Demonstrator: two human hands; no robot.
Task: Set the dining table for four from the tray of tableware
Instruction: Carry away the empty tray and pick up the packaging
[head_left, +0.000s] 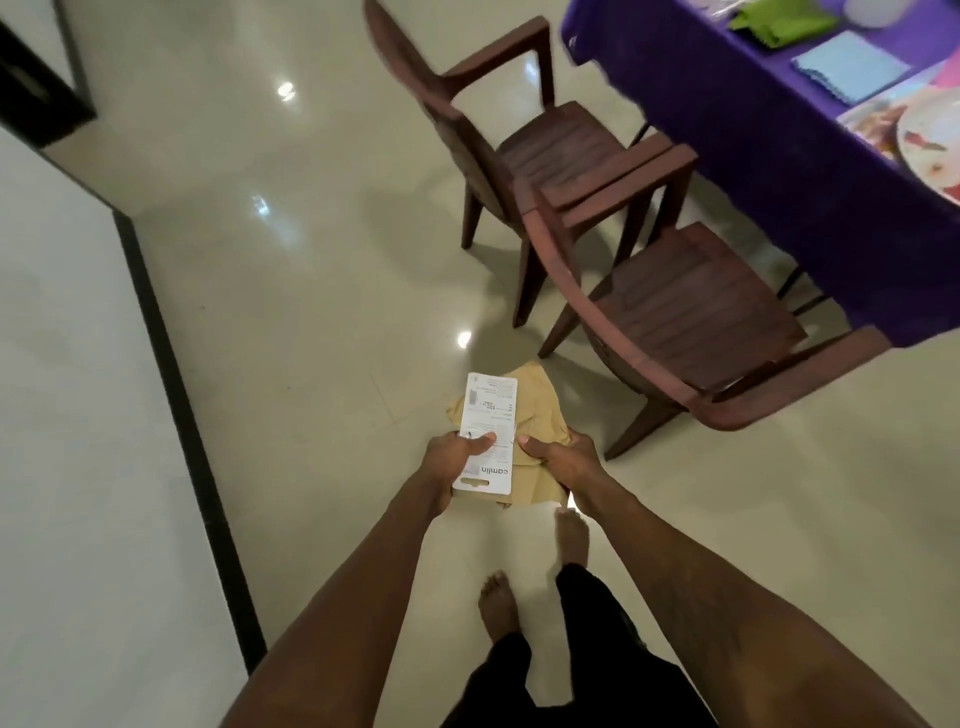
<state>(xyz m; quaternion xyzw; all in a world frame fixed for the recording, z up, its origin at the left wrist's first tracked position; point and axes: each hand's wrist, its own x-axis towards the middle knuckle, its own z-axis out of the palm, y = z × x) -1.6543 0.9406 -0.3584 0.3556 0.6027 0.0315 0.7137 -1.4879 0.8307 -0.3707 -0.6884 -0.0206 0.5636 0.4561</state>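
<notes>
Dining table, draped in a purple cloth that is hanging well down its side, is standing at the upper right edge of the view, only partly in frame. On its top, a crumpled green napkin is lying near the far end, and a flat light-blue scalloped napkin is lying just beside it. A white round plate is sitting on a colourful printed placemat at the right border, cut off by the frame.

Two dark brown slatted plastic armchairs are standing side by side along the table's edge: the farther chair and the nearer chair, both seats facing the table.

A person is standing barefoot on the glossy cream tiled floor, well apart from the table. The left hand is gripping a white rectangular printed card marked "camlin", thumb pressing on its face. The right hand is gripping a tan folded sheet, fingers curled round its edge; whether it is paper or cloth cannot be told. The card is overlapping the tan sheet.
</notes>
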